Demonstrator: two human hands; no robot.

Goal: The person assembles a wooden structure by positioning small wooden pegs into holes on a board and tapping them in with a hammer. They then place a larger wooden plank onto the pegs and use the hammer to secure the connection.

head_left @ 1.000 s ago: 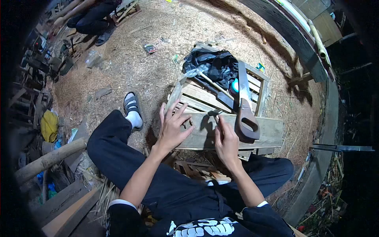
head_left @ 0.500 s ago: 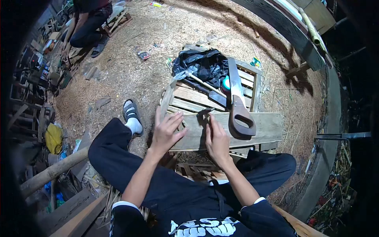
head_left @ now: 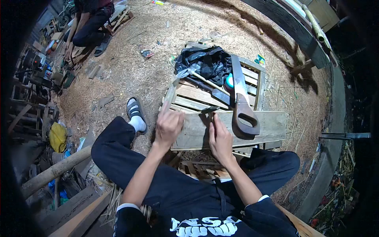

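My right hand is closed around the handle of a small hammer, whose dark head shows above the fingers, over a weathered board. My left hand hovers at the board's left end, fingers curled in and partly blurred; whatever may be inside them is hidden. A hand saw with a brown handle lies across the board's right part, its blade pointing away from me. Beyond the board, a broad-bladed tool rests on the slatted wooden stand.
A black plastic bag and a blue-lidded container sit on the stand. Wood shavings cover the ground. Another person crouches at the far left. A pole and scrap wood lie left; a long beam runs along the upper right.
My left hand has gone from spread fingers to curled ones, near the same spot. The hammer in my right hand has barely moved. The whole view has shifted slightly.
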